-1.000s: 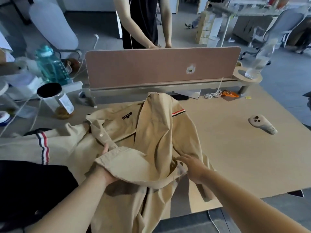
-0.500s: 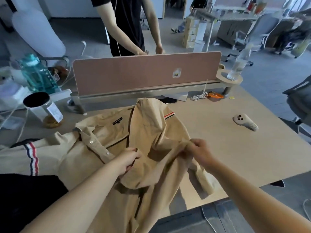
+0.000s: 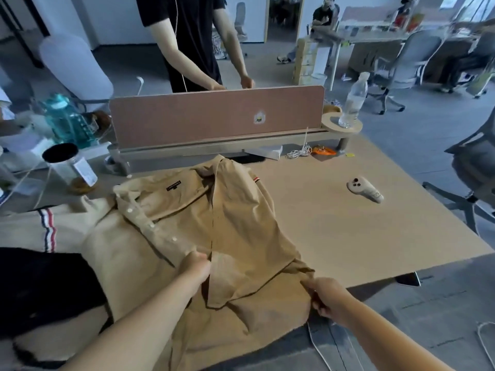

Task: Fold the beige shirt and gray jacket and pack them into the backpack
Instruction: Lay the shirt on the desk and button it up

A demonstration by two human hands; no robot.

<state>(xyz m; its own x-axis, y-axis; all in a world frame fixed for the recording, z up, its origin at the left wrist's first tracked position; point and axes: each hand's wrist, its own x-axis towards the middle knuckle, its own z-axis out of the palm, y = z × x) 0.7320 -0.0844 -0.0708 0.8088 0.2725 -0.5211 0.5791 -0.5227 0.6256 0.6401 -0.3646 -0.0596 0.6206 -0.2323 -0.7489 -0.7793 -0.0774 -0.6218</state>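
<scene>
The beige shirt (image 3: 230, 226) lies spread on the wooden table (image 3: 361, 236), collar toward the divider, its right half folded over the middle. My left hand (image 3: 197, 265) pinches the front placket edge near the shirt's centre. At the table's near edge my right hand (image 3: 325, 297) grips the shirt's lower right corner. A sleeve with red, white and blue stripes (image 3: 48, 231) stretches to the left. A black mass (image 3: 40, 287) lies at the lower left; whether it is the backpack I cannot tell. No gray jacket shows.
A brown desk divider (image 3: 214, 116) stands behind the shirt, with a person in black (image 3: 192, 41) beyond it. A jar (image 3: 71, 167) and teal bottle (image 3: 67, 121) are at left. A beige controller (image 3: 365, 190), white cable (image 3: 298, 152) and water bottle (image 3: 352, 101) are at right. An office chair (image 3: 476, 167) stands nearby.
Both hands have pulled the raised shirt panel down toward me and spread it flat. My right hand moved to the lower right corner at the table's edge.
</scene>
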